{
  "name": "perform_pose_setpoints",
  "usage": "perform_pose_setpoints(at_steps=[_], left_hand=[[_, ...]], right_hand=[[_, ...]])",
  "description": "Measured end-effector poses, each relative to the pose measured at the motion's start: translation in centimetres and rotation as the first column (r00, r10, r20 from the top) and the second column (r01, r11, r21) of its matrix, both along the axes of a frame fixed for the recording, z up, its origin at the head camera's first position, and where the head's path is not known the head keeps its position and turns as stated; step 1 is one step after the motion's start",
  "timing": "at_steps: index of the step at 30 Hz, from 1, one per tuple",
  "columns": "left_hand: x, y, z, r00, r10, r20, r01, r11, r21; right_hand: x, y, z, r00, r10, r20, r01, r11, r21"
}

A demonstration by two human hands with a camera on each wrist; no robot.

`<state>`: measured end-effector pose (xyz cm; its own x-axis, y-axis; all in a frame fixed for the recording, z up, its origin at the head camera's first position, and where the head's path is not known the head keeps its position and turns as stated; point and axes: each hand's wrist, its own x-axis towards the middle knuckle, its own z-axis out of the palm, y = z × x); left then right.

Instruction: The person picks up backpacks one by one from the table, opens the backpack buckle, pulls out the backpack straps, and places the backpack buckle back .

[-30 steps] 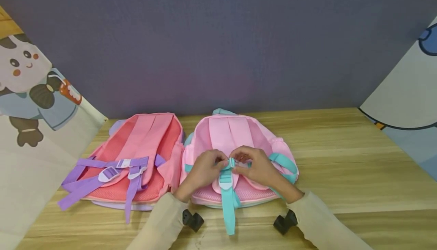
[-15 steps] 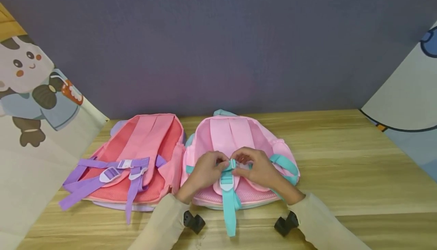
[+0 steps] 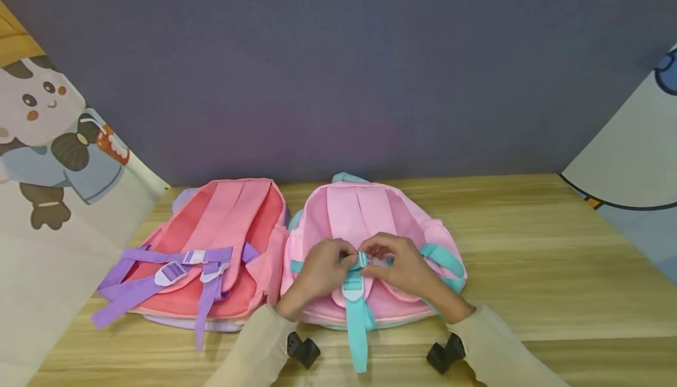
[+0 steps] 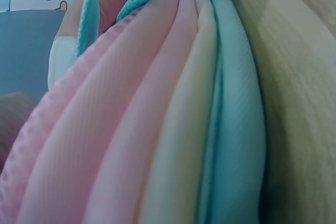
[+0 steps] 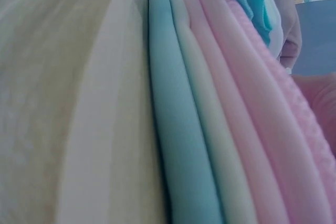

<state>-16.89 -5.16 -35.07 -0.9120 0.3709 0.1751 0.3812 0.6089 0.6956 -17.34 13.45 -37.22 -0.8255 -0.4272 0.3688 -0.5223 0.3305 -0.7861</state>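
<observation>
A light pink backpack (image 3: 348,208) lies with its shoulder straps facing up. Over its middle, my left hand (image 3: 324,268) pinches the teal strap beside a small buckle (image 3: 362,259). From the other side my right hand (image 3: 403,265) grips the buckle's pale part with curled fingers; its exact hold is partly hidden. Below the hands, a white slider (image 3: 352,294) sits on a teal strap (image 3: 357,337) that hangs over the bag's lower edge. Both wrist views mostly show the bag's side, pink (image 4: 131,108) and teal (image 5: 178,129) layers, close up.
A coral backpack (image 3: 222,211) with purple straps (image 3: 127,302) and white buckles touches the pink one on the left. Both lie on a wooden table (image 3: 529,258) before a dark grey panel (image 3: 338,70). Cartoon-printed panels (image 3: 32,199) stand at the sides.
The whole head view has shifted slightly, with the scene sitting a little lower. Both hands keep their places at the buckle.
</observation>
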Motion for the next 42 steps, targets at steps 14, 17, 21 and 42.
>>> perform_pose_setpoints(at_steps=[14, 17, 21, 42], left_hand=[[0.2, -0.1, 0.1, 0.999, 0.026, 0.034, -0.027, 0.999, 0.024], [0.2, -0.2, 0.0, 0.998, 0.028, 0.056, -0.030, 0.999, 0.033], [0.2, -0.2, -0.1, 0.998, 0.028, 0.061, -0.030, 0.999, 0.032], [0.1, -0.8, 1.3, 0.997, -0.034, 0.075, 0.031, 0.999, 0.036]], right_hand=[[-0.1, -0.4, 0.2, 0.999, -0.025, -0.020, 0.025, 1.000, 0.010], [-0.1, -0.4, 0.0, 0.999, -0.033, -0.007, 0.033, 0.999, 0.016], [0.0, -0.4, -0.1, 0.999, -0.042, 0.000, 0.042, 0.999, 0.021], [0.1, -0.1, 0.0, 0.999, -0.048, 0.022, 0.048, 0.999, 0.012]])
